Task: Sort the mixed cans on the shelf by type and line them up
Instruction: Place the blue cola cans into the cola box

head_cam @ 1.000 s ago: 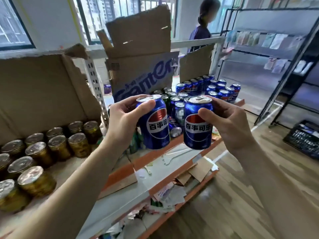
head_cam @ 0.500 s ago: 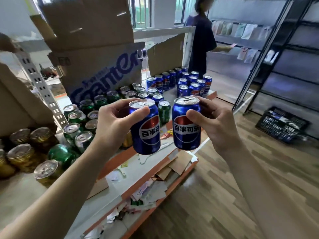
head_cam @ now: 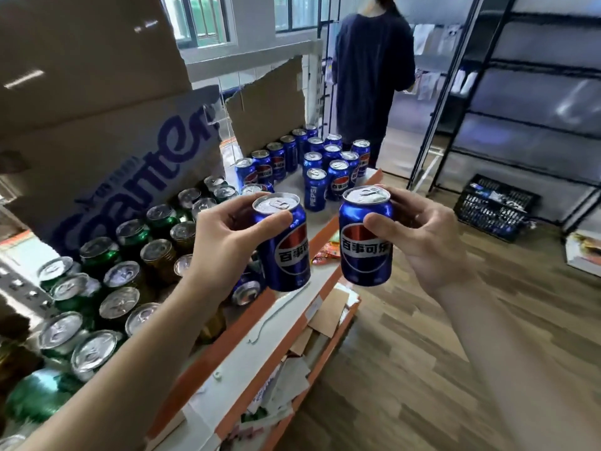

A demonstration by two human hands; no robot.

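Holding: the left hand (head_cam: 224, 245) is gripping the left blue can (head_cam: 287, 255), the right hand (head_cam: 429, 245) the right blue can (head_cam: 366, 252), both hanging by the shelf (head_cam: 211, 362) front edge.
Pointing: both are standing near upright, tops up.
Room: wooden floor (head_cam: 455, 320) is lying open right of it; blue rows (head_cam: 338, 177) are standing behind.

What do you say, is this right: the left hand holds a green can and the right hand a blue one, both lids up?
Not quite. In the head view the left hand grips a blue can, not a green one; the green cans stand on the shelf. The right hand holds a second blue can, both lids up.
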